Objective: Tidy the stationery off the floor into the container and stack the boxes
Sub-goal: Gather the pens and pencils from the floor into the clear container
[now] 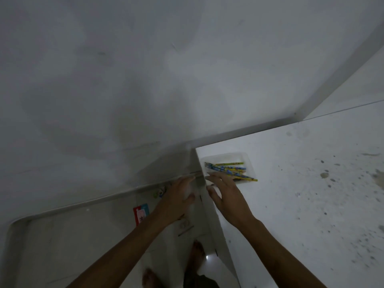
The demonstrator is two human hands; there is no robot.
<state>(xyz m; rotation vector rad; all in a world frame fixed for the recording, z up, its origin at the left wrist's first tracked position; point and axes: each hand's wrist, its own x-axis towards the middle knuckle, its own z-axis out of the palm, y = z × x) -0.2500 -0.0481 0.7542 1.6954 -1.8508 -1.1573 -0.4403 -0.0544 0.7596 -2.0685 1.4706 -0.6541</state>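
While hands (204, 191) hover, pencils (229, 171) rest.

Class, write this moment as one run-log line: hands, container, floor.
left hand: open, by counter edge | right hand: open, at container | container: holds pencils | floor: red packet, small items remain

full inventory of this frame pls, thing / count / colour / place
container: one, clear or white, on the counter near its corner
pencils: a bundle, count unclear, yellow and blue, in the container
counter: one, white with dark specks, right side
box: one, red and blue, on the floor below the left hand
small items: a few, greenish and white, blurred, on the floor by the wall
thin stick: one, dark, on the floor, maybe a pencil
left hand: open, beside the counter edge
right hand: open, over the container's near edge
feet: two, bare, on the floor
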